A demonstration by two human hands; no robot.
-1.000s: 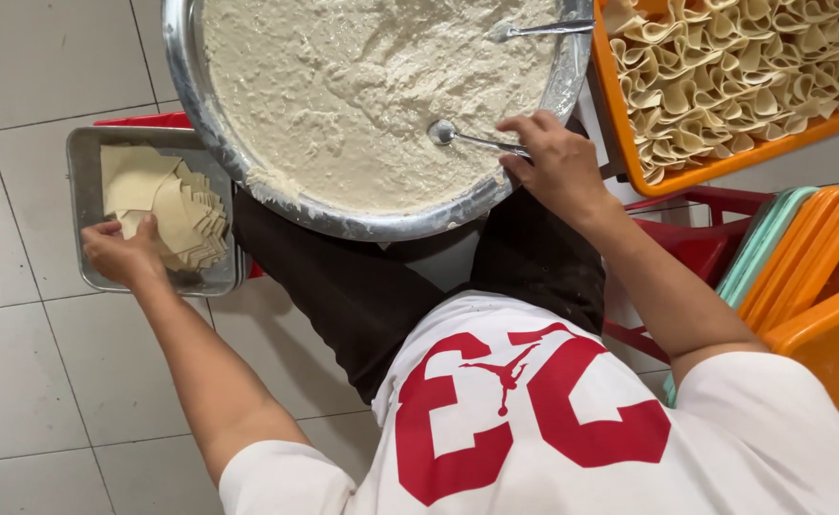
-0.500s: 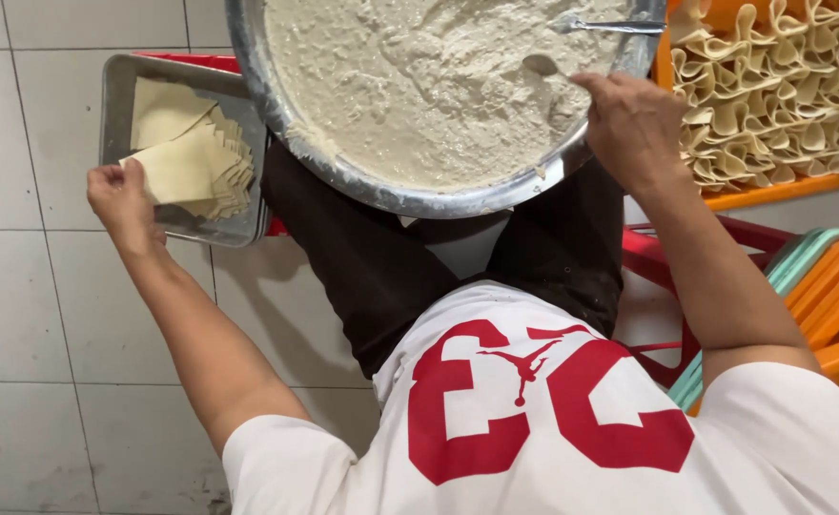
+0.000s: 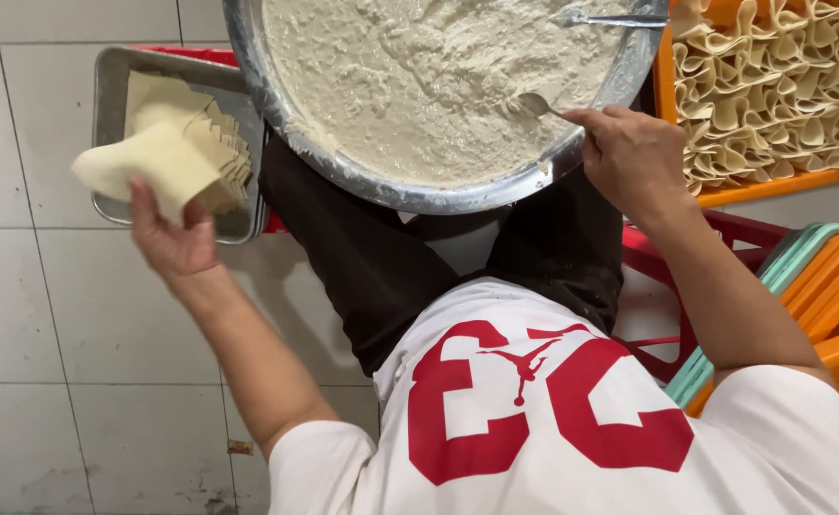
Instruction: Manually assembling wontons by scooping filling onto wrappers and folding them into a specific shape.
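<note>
Left hand (image 3: 173,234) pinches one pale dough wrapper (image 3: 143,164) above the metal tray (image 3: 107,124) at nine o'clock; right hand (image 3: 632,157) grips a spoon (image 3: 537,104) dipped into the filling bowl (image 3: 343,170) at twelve.

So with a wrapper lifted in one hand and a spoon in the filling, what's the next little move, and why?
Probably scoop filling with the spoon and bring it to the wrapper. The left hand holds one sheet lifted off the stack, bare, while the right hand has the spoon's tip in the bowl of pale filling.
</note>
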